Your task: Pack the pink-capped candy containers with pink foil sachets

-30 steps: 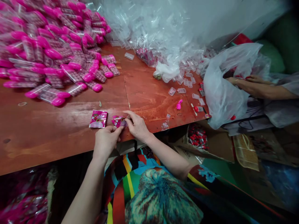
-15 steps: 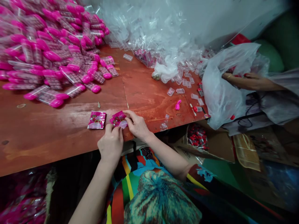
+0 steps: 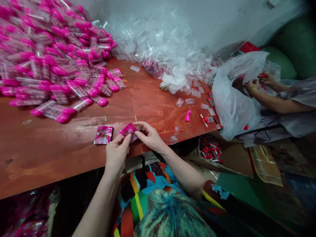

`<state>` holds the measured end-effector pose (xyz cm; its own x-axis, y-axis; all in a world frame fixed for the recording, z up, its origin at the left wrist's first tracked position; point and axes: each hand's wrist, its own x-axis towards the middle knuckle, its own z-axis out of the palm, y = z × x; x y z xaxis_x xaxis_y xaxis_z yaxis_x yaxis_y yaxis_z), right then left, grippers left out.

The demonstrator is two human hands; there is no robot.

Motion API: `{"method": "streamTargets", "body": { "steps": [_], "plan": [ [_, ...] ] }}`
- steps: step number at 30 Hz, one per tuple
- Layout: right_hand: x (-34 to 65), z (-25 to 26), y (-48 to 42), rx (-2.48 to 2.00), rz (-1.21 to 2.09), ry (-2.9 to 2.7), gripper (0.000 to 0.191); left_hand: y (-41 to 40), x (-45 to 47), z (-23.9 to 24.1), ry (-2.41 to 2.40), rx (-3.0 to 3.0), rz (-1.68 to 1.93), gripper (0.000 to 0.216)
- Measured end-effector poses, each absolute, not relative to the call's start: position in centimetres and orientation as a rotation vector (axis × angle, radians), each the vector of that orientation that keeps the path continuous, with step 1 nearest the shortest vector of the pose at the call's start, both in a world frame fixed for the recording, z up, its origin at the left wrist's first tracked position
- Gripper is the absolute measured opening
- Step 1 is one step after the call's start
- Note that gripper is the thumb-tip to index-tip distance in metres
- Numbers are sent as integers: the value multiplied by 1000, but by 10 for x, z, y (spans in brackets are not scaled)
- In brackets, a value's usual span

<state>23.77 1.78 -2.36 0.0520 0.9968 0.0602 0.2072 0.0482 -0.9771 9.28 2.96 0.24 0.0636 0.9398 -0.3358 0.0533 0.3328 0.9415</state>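
Note:
Both of my hands pinch one small pink printed packet [image 3: 127,129] just above the front edge of the red-brown wooden table [image 3: 61,144]. My left hand [image 3: 117,154] grips its near left side with thumb and fingers closed. My right hand [image 3: 150,136] pinches its right side, fingers curled. A second pink packet [image 3: 103,135] lies flat on the table just left of my hands.
A big heap of pink-capped clear tubes [image 3: 49,65] fills the back left. Crumpled clear plastic and small clear vials [image 3: 172,52] cover the back middle. At the right another person's hands [image 3: 259,82] reach into a white plastic bag [image 3: 234,95]. A cardboard box with red-capped vials [image 3: 209,151] sits below the table edge.
The pink packet has been lifted slightly off the table between my two hands. The other person's hands have moved deeper into the white bag.

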Motion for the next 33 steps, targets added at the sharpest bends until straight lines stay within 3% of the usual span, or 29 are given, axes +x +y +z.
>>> {"method": "streamTargets", "body": {
  "steps": [5,21,25,33],
  "plan": [
    [221,-22,25,-1223,1135,-1133,36,36,101,7,1225,745,965,38],
    [224,6,66,-1366,681,-1567,31,75,98,28,1088,570,892,39],
    [240,7,117,-1377,760,-1786,24,87,79,32,1151,525,1021,40],
    [249,2,269,-1910,442,-1674,33,86,71,40,1246,494,1026,45]
  ]
}}
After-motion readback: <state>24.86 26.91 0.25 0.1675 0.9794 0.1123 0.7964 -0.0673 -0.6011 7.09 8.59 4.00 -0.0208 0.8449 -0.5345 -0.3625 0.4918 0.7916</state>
